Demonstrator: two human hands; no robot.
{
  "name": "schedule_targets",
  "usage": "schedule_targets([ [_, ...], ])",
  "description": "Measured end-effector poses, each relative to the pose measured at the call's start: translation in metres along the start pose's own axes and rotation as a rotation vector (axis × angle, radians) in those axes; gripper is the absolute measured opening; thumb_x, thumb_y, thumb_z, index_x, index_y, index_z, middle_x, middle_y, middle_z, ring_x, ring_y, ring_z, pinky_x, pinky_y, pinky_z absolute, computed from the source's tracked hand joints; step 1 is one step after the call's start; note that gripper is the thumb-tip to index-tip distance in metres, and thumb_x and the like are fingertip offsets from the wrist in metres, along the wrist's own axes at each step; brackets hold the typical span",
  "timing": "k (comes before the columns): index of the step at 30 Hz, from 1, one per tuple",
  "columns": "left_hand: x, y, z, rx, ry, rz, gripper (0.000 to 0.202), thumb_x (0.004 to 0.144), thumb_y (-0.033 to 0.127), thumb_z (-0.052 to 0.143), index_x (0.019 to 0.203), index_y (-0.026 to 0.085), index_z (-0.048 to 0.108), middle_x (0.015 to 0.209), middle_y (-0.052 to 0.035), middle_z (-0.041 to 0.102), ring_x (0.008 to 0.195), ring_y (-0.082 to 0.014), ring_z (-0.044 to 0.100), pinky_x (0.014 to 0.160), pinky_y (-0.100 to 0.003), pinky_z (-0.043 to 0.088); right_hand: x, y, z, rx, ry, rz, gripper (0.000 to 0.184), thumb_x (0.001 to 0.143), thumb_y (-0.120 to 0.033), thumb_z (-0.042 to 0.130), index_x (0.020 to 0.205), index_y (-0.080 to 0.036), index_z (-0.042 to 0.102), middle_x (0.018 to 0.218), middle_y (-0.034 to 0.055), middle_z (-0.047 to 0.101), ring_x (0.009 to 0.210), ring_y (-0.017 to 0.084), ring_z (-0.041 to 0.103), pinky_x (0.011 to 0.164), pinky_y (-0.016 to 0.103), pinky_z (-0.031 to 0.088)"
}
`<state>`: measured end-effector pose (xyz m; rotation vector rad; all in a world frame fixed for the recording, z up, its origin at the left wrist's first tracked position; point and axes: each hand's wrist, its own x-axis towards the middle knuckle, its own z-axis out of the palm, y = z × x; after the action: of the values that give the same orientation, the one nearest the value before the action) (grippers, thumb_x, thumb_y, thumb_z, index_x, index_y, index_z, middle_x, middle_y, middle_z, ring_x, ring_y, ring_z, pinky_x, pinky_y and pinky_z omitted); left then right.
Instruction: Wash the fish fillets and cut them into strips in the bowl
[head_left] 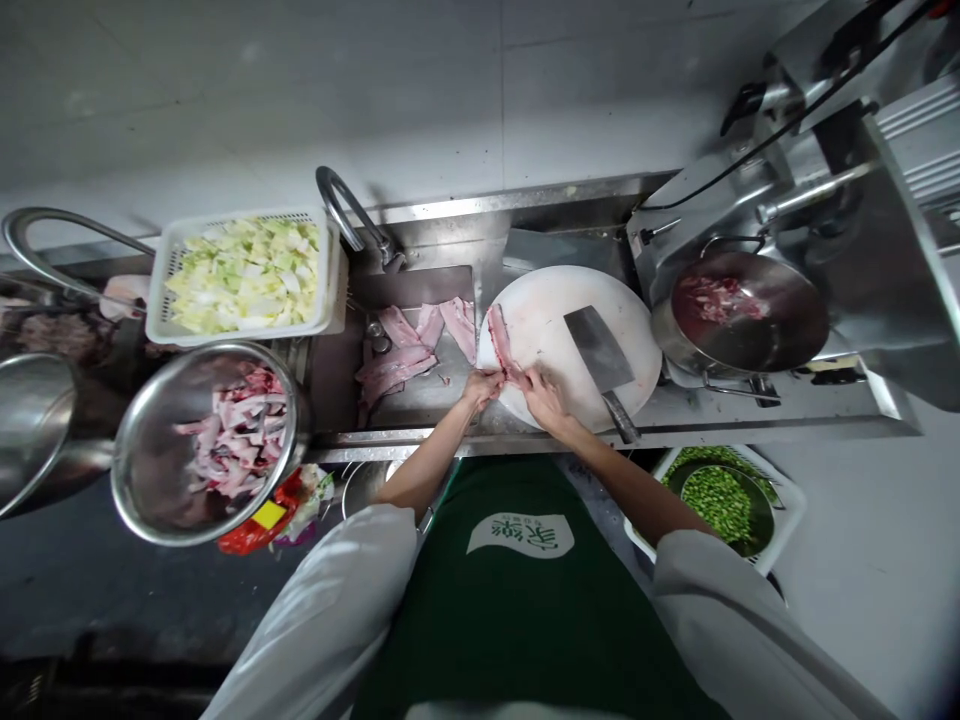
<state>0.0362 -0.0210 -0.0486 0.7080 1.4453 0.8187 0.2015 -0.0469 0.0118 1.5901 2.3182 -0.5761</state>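
Observation:
A long, reddish strip of raw fish [499, 338] lies along the left side of the round white cutting board [559, 295]. My left hand [484, 388] is closed on its near end at the board's edge. Just beside it, the fingers of my right hand [544, 394] pinch the same strip over the board. On the right half of the board a cleaver [598, 347] lies flat, its handle toward me. Several pale pink fish fillets [397, 368] lie in the sink to the left of the board.
A white basket of chopped cabbage [244, 272] stands behind a steel bowl of fish pieces [166, 465] at left. One curved faucet [341, 200] rises behind the sink. To the right stands a steel pot with meat [787, 320]. Chopped greens [716, 503] sit low at right.

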Motion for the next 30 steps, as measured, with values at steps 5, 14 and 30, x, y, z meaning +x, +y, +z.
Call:
schedule_targets([
  [5, -0.016, 0.002, 0.012, -0.077, 0.047, -0.051, 0.034, 0.078, 0.019, 0.073, 0.052, 0.018, 0.051, 0.049, 0.0057, 0.042, 0.041, -0.0039, 0.028, 0.044, -0.021, 0.021, 0.004, -0.007, -0.001, -0.082, -0.04, 0.084, 0.055, 0.112, -0.014, 0.026, 0.158, -0.017, 0.057, 0.153, 0.0222, 0.055, 0.112, 0.027, 0.074, 0.098, 0.041, 0.058],
  [14, -0.037, -0.001, -0.004, -0.017, -0.158, -0.05, 0.02, 0.079, 0.023, 0.085, 0.069, 0.013, 0.071, 0.053, 0.005, 0.051, 0.038, -0.0045, 0.036, 0.039, -0.021, 0.027, 0.005, -0.006, 0.001, -0.071, -0.01, 0.108, 0.055, 0.112, -0.013, 0.026, 0.154, -0.014, 0.061, 0.157, 0.023, 0.054, 0.112, 0.027, 0.076, 0.097, 0.038, 0.058],
  [30, -0.01, -0.008, -0.159, 0.81, 0.301, -0.191, 0.011, 0.077, 0.019, 0.08, 0.08, 0.011, 0.073, 0.067, -0.0131, 0.069, 0.081, -0.0312, 0.074, 0.074, -0.032, 0.054, 0.007, 0.016, 0.014, 0.106, 0.064, 0.065, 0.058, 0.108, -0.012, 0.035, 0.158, -0.025, 0.061, 0.154, 0.0147, 0.062, 0.118, 0.03, 0.069, 0.102, 0.042, 0.054],
])
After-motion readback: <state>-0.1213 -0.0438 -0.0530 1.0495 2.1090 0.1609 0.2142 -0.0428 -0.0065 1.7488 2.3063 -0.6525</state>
